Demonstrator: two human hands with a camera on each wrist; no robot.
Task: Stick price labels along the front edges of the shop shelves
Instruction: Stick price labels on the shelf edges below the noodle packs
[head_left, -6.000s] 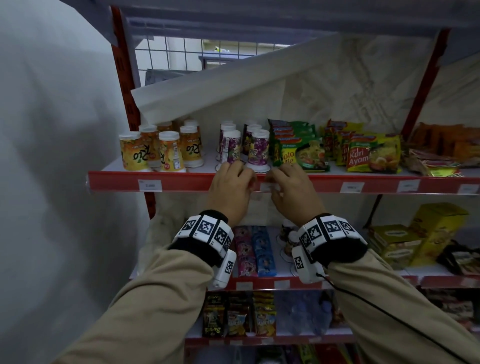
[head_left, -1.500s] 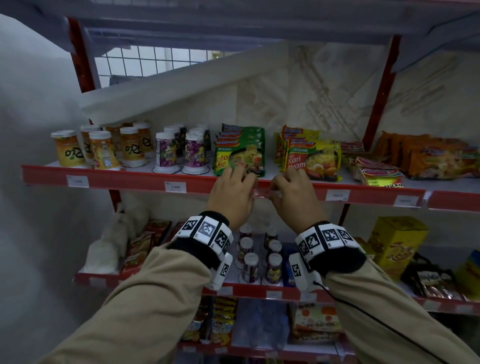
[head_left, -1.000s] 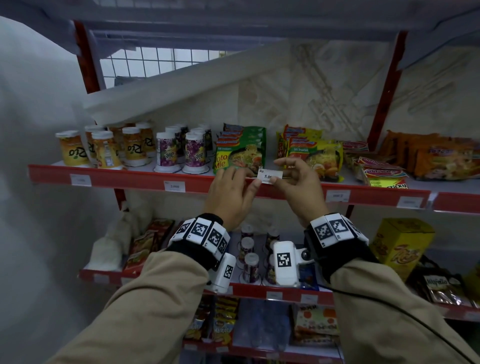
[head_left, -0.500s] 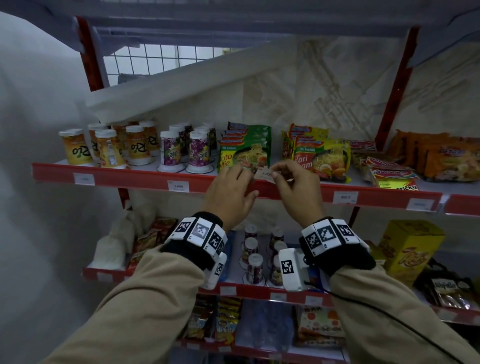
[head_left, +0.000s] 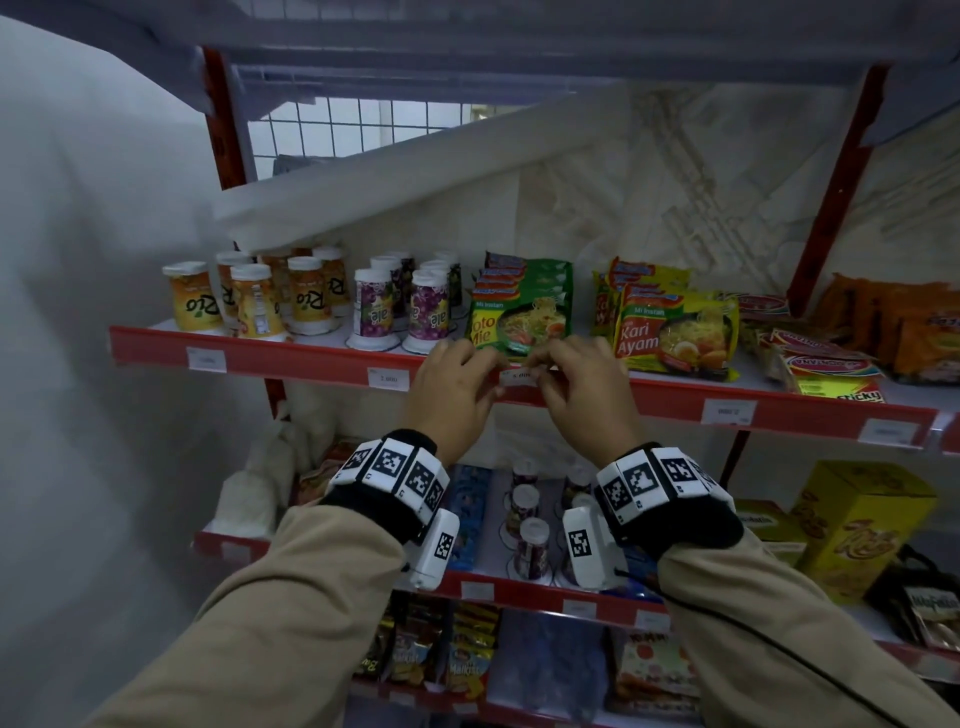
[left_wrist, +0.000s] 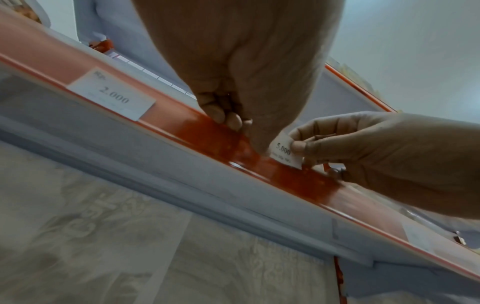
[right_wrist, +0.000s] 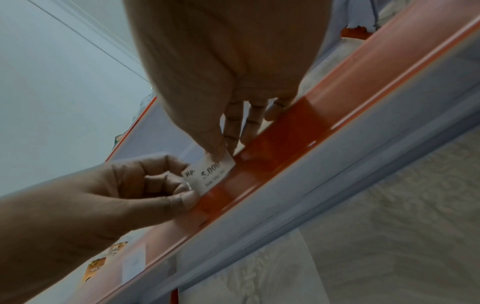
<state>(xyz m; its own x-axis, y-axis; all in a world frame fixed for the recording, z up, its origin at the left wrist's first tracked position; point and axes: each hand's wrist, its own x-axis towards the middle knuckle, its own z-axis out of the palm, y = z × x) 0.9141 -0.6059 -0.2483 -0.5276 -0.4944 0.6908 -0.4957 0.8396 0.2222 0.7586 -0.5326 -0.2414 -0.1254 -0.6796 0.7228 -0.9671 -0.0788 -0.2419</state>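
Shop shelving with red front strips stands against a pale wall, with patterned cream sheeting behind the goods. Both hands meet at the upper shelf edge (head_left: 291, 358): the left hand (head_left: 452, 395) and right hand (head_left: 582, 400) each pinch an end of a white price label (right_wrist: 209, 174) printed 5.000, held against the strip below green noodle packets (head_left: 519, 317), right of a 2.000 label (left_wrist: 111, 93).
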